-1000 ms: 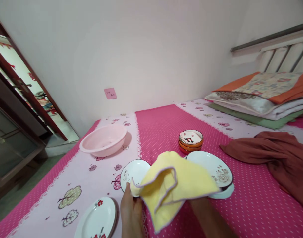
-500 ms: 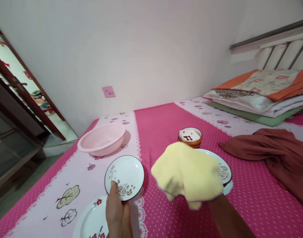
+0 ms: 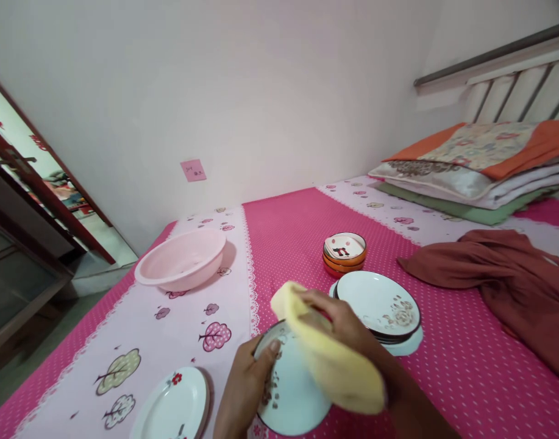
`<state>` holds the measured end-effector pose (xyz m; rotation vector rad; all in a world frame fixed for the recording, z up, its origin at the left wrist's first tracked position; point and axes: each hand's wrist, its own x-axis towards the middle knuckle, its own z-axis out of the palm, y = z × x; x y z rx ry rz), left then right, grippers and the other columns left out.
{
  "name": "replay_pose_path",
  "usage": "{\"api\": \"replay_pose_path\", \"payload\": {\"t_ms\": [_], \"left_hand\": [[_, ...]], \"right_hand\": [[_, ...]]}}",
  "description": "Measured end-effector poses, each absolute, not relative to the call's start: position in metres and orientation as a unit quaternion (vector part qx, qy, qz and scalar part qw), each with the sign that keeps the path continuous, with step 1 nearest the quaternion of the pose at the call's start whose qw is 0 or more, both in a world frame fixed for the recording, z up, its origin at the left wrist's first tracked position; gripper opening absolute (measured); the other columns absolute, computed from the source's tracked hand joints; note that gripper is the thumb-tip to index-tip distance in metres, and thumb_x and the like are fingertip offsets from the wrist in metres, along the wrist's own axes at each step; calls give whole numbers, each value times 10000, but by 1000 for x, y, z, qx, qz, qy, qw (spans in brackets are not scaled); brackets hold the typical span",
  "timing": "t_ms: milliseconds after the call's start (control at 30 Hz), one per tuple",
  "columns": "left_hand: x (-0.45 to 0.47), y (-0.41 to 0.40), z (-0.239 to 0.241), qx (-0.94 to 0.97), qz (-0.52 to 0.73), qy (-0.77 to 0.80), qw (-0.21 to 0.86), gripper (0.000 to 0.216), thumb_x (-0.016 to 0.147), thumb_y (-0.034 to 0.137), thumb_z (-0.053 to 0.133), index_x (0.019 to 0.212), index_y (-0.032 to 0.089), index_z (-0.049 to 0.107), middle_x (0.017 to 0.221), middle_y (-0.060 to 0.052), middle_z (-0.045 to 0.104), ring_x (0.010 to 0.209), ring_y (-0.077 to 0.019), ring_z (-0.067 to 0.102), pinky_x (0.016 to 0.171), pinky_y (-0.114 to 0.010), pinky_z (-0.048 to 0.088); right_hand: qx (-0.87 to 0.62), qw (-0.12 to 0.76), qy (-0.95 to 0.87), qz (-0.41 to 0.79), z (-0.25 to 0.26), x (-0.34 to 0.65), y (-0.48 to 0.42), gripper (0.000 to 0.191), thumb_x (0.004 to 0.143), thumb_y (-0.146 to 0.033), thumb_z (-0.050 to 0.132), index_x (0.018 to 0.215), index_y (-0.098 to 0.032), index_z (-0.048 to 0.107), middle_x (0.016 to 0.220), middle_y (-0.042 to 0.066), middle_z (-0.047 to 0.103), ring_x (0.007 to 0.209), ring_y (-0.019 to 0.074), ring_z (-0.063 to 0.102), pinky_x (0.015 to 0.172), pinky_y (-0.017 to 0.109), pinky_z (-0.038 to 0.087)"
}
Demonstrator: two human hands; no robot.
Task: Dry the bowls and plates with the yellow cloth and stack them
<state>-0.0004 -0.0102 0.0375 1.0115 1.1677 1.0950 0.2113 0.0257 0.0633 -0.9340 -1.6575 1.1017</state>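
— Spread beneath everything: a pink polka-dot bedspread [image 3: 283, 238] with a tree-print band, up against a white wall [image 3: 279, 110]. And at the middle of the work?

— A dark-rimmed plate with brown flowers [image 3: 302, 390], tilted over the near part of the bedspread; touching fabric below or not, can't tell. Clasped at the left edge by the left hand [image 3: 245, 384], thumb on the upper face, other fingers mostly hidden.

— Why by the edge?

— Probably to leave most of the face open to the yellow cloth [image 3: 347, 372], gripped in the right hand [image 3: 336, 311] and draped over the plate's right side. Exact finger placement partly lost behind the folds.

— And farther out?

— Just right of the right hand, a stack of dark-rimmed plates [image 3: 370, 299], likely piled by kind for steadiness. Behind that, orange-sided bowls [image 3: 345, 266] nested one in another, perhaps to save room. Lower left, near the left hand but apart, a white plate with red flowers [image 3: 174, 405]. Farther back, a pale pink basin [image 3: 188, 265], upright, well away from the hands. Off to the far right, a crumpled reddish-brown cloth [image 3: 483, 280].
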Motion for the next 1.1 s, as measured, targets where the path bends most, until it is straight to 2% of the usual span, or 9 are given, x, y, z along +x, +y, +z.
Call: {"api": "replay_pose_path", "payload": {"t_ms": [100, 167, 267, 367, 467, 667, 833, 1000, 1100], "left_hand": [[8, -13, 40, 493, 419, 492, 583, 237, 790, 354, 834, 771, 129, 764, 677, -49, 706, 645, -197, 633, 576, -240, 480], [8, -14, 40, 515, 394, 500, 574, 214, 806, 314, 813, 699, 146, 736, 688, -49, 694, 669, -193, 619, 593, -235, 476], [4, -16, 38, 520, 370, 507, 579, 226, 816, 332, 811, 715, 140, 748, 722, -60, 693, 664, -179, 597, 592, -227, 460], [1, -18, 38, 514, 353, 496, 605, 295, 839, 411, 800, 776, 125, 774, 739, -73, 703, 661, -183, 602, 612, -238, 473], [1, -19, 39, 504, 363, 473, 625, 355, 866, 470, 773, 871, 116, 803, 776, -87, 733, 716, -213, 650, 677, -265, 511], [1, -18, 44, 409, 419, 479, 653, 491, 790, 501, 847, 1066, 97, 813, 794, -107, 782, 741, -269, 726, 680, -315, 563], [0, -13, 41, 326, 519, 492, 618, 510, 763, 463, 872, 1126, 114, 797, 868, -114, 817, 837, -304, 767, 752, -354, 605], [0, -6, 35, 257, 583, 537, 552, 426, 824, 419, 824, 1150, 148, 778, 938, -104, 826, 932, -328, 773, 798, -374, 618], [1, -5, 38, 183, 609, 595, 491, 429, 869, 398, 787, 1238, 183, 746, 964, -74, 826, 960, -306, 771, 840, -359, 610]], "right_hand": [[-392, 324, -760, 406, 64, 209, 21, 622, 769, -380, 859, 1362, -273, 703, 1394, 84, 702, 1278, 319, 629, 1091, 397, 438], [-401, 257, -786, 395, 63, 206, 19, 570, 730, -360, 888, 1275, -271, 745, 1204, 55, 782, 1093, 289, 701, 923, 339, 477], [-403, 233, -793, 392, 62, 204, 18, 370, 712, -323, 904, 1057, -263, 783, 945, -15, 784, 875, 220, 693, 733, 280, 411], [-398, 240, -788, 405, 59, 204, 20, 305, 692, -334, 923, 941, -241, 772, 860, -40, 754, 799, 185, 657, 669, 260, 371], [-386, 231, -768, 455, 55, 207, 26, 299, 718, -382, 903, 929, -208, 782, 829, -26, 752, 759, 179, 644, 631, 251, 381], [-381, 279, -685, 555, 49, 210, 34, 325, 812, -452, 806, 979, -174, 782, 927, 34, 791, 859, 246, 708, 681, 271, 483], [-349, 357, -567, 655, 47, 206, 33, 423, 854, -487, 756, 1144, -180, 750, 1000, 77, 811, 880, 295, 757, 718, 347, 567], [-341, 449, -504, 654, 34, 193, 40, 506, 826, -535, 804, 1175, -177, 724, 1033, 90, 810, 924, 312, 767, 792, 406, 604], [-336, 491, -459, 660, 24, 181, 43, 550, 814, -560, 819, 1190, -177, 698, 1025, 93, 809, 894, 308, 774, 783, 412, 610]]}}
